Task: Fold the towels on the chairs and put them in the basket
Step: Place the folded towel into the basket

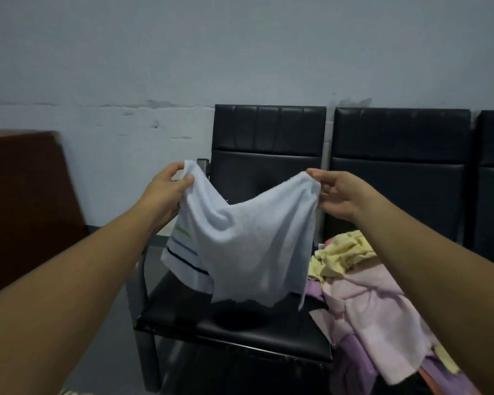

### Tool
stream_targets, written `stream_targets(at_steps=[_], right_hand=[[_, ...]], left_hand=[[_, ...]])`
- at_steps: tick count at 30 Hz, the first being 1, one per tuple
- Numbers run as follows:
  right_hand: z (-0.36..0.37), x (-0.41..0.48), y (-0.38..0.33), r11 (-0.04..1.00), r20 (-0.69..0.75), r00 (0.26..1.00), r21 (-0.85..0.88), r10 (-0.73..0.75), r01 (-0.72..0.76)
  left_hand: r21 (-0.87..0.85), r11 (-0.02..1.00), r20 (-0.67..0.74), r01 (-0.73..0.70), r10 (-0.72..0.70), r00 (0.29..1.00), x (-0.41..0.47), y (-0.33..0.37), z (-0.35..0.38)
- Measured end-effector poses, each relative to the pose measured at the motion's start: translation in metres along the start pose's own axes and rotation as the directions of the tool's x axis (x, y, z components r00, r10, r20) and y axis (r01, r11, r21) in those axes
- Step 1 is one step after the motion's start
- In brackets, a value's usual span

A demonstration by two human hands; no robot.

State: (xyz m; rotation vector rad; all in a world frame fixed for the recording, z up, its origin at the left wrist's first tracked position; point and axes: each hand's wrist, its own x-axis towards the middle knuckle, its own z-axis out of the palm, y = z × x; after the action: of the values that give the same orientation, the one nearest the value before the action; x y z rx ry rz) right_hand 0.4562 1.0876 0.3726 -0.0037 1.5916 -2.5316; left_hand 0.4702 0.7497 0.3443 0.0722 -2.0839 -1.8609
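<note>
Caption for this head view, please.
Left hand and right hand pinch a white striped towel by its top corners above a black chair; a heap of pastel towels lies beside.

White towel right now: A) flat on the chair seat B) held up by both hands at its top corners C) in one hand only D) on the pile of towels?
B: the left hand and right hand each pinch a top corner of the white towel, which hangs above the chair seat.

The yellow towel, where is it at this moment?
In the head view the yellow towel lies right of centre, atop the pink towel, below the right hand and beside the held white towel.
</note>
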Motion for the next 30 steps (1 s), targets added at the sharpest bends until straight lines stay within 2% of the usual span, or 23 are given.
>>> stream_targets(at_steps=[2,4,5,7,9,11,13,15,17,19,20,22,24,25,28,30], right_hand=[[-0.003,-0.001,0.001,0.996,-0.044,0.999,-0.086,-0.022,0.018],[-0.006,-0.002,0.0,0.996,-0.018,0.999,-0.076,0.043,-0.045],[-0.007,-0.003,-0.001,0.992,0.011,0.995,-0.07,0.102,-0.101],[-0.009,-0.006,-0.004,0.952,0.083,0.955,-0.148,0.283,-0.269],[-0.014,-0.007,-0.001,0.867,0.132,0.888,-0.317,0.441,-0.383],[-0.022,0.002,0.005,0.804,0.115,0.864,-0.442,0.49,-0.397],[-0.027,0.015,0.015,0.781,0.056,0.87,-0.471,0.49,-0.41],[-0.031,0.034,0.027,0.842,-0.02,0.916,-0.387,0.4,-0.376],[-0.04,0.06,0.039,0.938,-0.108,0.967,-0.236,0.233,-0.252],[-0.049,0.088,0.051,0.982,-0.229,0.971,-0.157,0.068,-0.106],[-0.053,0.099,0.055,0.978,-0.285,0.959,-0.201,-0.012,-0.047],[-0.058,0.118,0.058,0.905,-0.367,0.911,-0.425,-0.186,0.013],[-0.056,0.129,0.048,0.783,-0.362,0.866,-0.621,-0.344,0.051],[-0.054,0.132,0.039,0.733,-0.335,0.85,-0.674,-0.406,0.085],[-0.047,0.139,0.004,0.628,-0.262,0.791,-0.755,-0.552,0.188],[-0.041,0.139,-0.015,0.602,-0.253,0.741,-0.76,-0.622,0.245]], left_hand=[[-0.045,0.999,0.113,0.015,-0.01,0.994,0.007,-0.001,0.002],[-0.071,0.997,0.248,0.039,-0.02,0.969,0.016,-0.005,0.006],[-0.047,0.998,0.264,0.029,-0.016,0.965,0.022,-0.007,0.007],[0.019,0.999,0.226,-0.034,0.029,0.974,0.031,-0.009,0.012],[0.06,0.995,0.183,-0.084,0.072,0.98,0.036,-0.01,0.019],[0.09,0.992,0.178,-0.09,0.073,0.981,0.043,-0.013,0.026],[0.154,0.984,0.176,-0.091,0.064,0.982,0.052,-0.022,0.034],[0.284,0.954,0.155,-0.098,0.055,0.986,0.062,-0.037,0.04],[0.392,0.917,0.132,-0.079,0.029,0.991,0.071,-0.05,0.045],[0.33,0.944,0.067,-0.021,-0.001,0.998,0.082,-0.06,0.049],[0.281,0.96,0.027,0.002,-0.01,1.0,0.087,-0.063,0.05],[0.189,0.982,-0.03,0.027,-0.021,0.999,0.1,-0.067,0.048],[0.135,0.99,-0.016,0.036,-0.034,0.999,0.11,-0.062,0.045],[0.163,0.986,0.009,0.019,-0.02,1.0,0.114,-0.056,0.045],[0.452,0.884,0.07,-0.117,0.096,0.993,0.125,-0.026,0.048],[0.564,0.803,0.049,-0.193,0.2,0.978,0.127,-0.001,0.052]])
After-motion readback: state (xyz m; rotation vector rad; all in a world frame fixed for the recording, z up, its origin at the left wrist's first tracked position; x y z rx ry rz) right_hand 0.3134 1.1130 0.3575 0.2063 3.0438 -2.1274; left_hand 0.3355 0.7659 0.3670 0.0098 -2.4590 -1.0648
